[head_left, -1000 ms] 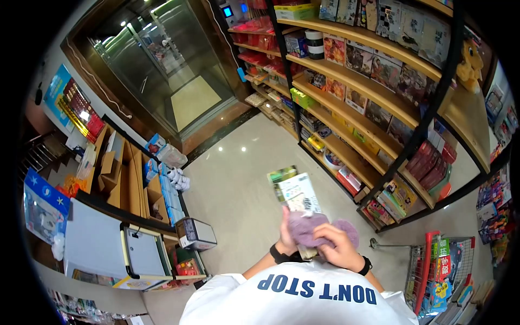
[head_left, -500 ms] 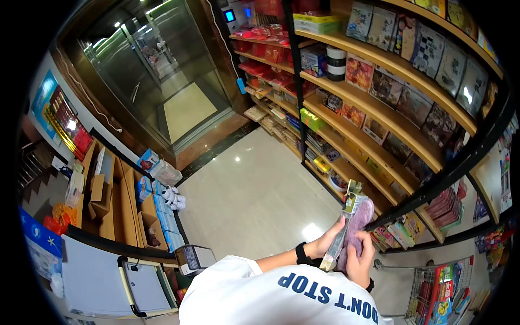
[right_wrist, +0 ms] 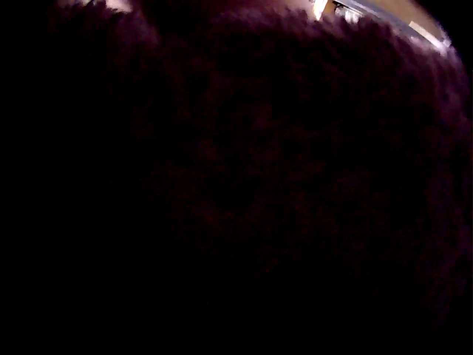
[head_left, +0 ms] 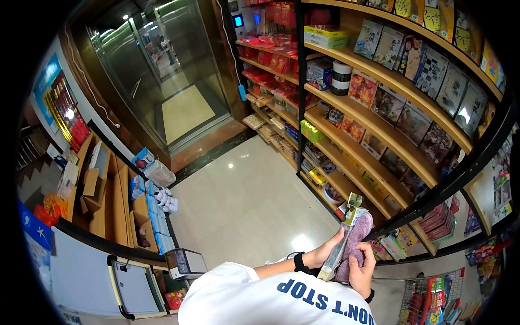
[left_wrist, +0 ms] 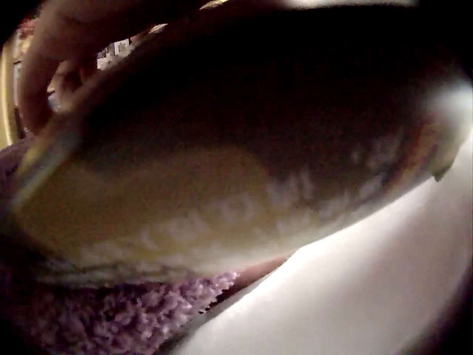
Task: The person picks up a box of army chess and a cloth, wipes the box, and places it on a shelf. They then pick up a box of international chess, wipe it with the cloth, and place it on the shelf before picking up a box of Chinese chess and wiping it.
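Observation:
At the lower right of the head view, my left hand [head_left: 324,248] grips a few flat packages [head_left: 353,208] held on edge, with a clear side and printed ends. In the left wrist view its fingers [left_wrist: 37,81] curl over the rim of one package [left_wrist: 170,207], whose dark and yellowish face is blurred. A purple fuzzy item [head_left: 359,227], long with a rounded end, lies against the packages. My right hand [head_left: 362,268] holds it from the other side, thumb and fingers bent on the pile. Purple pile [right_wrist: 244,133] fills nearly all the dark right wrist view.
Wooden shelves [head_left: 374,114] with boxed goods line the right side, close to my hands. A shopping cart [head_left: 433,298] with packages stands behind at the lower right. Cardboard boxes [head_left: 100,184] and a grey-topped counter [head_left: 76,271] are on the left. A lift [head_left: 184,116] stands open ahead.
Both hands have shifted right toward the shelves with the packages and purple item, which turned from lying flat to edge-on. Over the last half second, they have stayed nearly still.

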The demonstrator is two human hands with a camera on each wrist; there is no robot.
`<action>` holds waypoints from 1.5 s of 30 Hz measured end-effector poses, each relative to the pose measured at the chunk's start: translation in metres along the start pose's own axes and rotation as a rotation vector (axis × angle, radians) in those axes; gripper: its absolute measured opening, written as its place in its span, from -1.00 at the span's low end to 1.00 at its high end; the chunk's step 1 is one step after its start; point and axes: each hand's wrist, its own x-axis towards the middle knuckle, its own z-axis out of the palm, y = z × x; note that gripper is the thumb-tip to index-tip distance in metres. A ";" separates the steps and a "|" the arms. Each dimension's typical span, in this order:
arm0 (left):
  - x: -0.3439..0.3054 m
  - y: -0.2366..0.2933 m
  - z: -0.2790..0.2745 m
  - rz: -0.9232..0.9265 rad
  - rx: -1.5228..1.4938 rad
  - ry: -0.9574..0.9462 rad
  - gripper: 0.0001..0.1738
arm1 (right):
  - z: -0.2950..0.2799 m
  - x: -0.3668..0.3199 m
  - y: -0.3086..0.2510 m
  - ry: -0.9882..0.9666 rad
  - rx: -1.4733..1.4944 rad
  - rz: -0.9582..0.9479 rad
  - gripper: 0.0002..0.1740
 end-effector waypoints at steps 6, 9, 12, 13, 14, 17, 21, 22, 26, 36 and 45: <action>-0.010 -0.020 0.026 -0.035 -0.014 0.044 -0.22 | -0.021 -0.027 -0.001 0.036 -0.008 0.033 -0.83; -0.025 -0.031 0.032 -0.081 -0.006 0.074 -0.23 | -0.025 -0.043 -0.006 0.023 0.039 0.066 -0.83; -0.035 -0.042 0.036 -0.141 -0.078 0.127 -0.32 | -0.023 -0.065 0.007 0.048 0.086 0.130 -0.84; -0.036 -0.044 0.037 -0.141 -0.052 0.144 -0.30 | -0.022 -0.072 0.012 0.062 0.114 0.149 -0.83; -0.038 -0.045 0.038 -0.143 -0.025 0.163 -0.28 | -0.021 -0.074 0.014 0.066 0.119 0.149 -0.83; -0.051 -0.052 0.038 -0.169 0.014 0.185 -0.23 | -0.018 -0.082 0.013 0.058 0.134 0.169 -0.82; -0.061 -0.050 0.038 -0.133 -0.018 0.188 -0.23 | -0.012 -0.081 0.000 0.018 0.124 0.137 -0.84; -0.062 -0.051 0.034 -0.123 -0.031 0.184 -0.23 | -0.010 -0.079 -0.002 0.006 0.110 0.122 -0.84; -0.071 -0.039 0.021 -0.100 -0.069 0.132 -0.22 | 0.010 -0.072 -0.009 -0.001 0.107 0.103 -0.85; -0.159 0.070 -0.079 0.033 -0.055 0.170 -0.30 | 0.175 -0.019 -0.022 -0.082 0.188 0.046 -0.80; -0.244 0.186 -0.184 0.183 -0.055 0.287 -0.31 | 0.347 0.051 -0.026 -0.279 0.141 -0.023 -0.79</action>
